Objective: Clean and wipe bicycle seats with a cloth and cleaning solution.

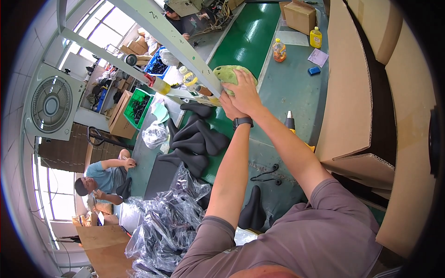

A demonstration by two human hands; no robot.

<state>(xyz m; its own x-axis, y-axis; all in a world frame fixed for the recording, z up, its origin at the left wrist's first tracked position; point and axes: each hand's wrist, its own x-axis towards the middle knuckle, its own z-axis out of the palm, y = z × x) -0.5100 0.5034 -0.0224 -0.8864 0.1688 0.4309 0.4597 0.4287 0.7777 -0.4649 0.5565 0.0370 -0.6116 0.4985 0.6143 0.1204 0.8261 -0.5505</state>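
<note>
Both hands (pixel 245 94) at green rounded object (pixel 224 74), white post (pixel 174 44) alongside, black saddles (pixel 200 139) near

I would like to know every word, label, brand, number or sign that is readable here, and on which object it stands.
No text reads clearly here.
Yellow bottle: label too small to read.
Orange bottle: any label too small to read.
Pink paper slip: any print too faint to read.
White metal beam: dark marks, unclear whether letters.
</note>
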